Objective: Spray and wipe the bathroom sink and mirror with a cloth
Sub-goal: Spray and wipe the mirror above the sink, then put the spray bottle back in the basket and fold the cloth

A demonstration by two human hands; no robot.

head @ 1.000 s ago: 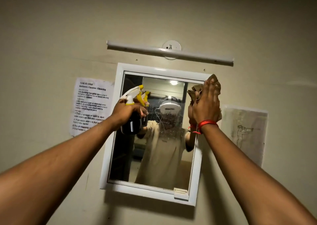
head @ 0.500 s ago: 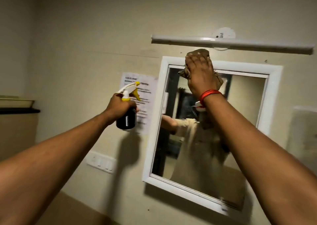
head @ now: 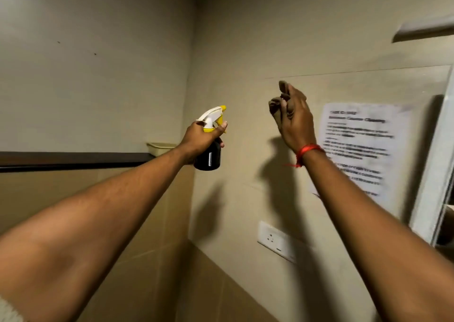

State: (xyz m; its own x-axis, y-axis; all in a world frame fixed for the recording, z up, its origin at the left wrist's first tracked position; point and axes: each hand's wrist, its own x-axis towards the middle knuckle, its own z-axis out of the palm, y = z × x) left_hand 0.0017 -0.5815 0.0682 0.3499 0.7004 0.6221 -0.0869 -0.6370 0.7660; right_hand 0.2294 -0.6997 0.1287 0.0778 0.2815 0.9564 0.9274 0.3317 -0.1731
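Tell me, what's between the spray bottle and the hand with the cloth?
Nothing: in the head view, only bare wall shows between the spray bottle and the right hand.

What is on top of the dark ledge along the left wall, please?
A small cream tray sits on the dark ledge, at its far end by the corner. Only its rim and side show from below, so whatever lies inside cannot be seen, and the left hand covers its right end.

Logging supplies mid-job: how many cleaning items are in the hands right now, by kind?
Spray bottle: 1, in the left hand
Cloth: 1, bunched in the right hand
Total: 2
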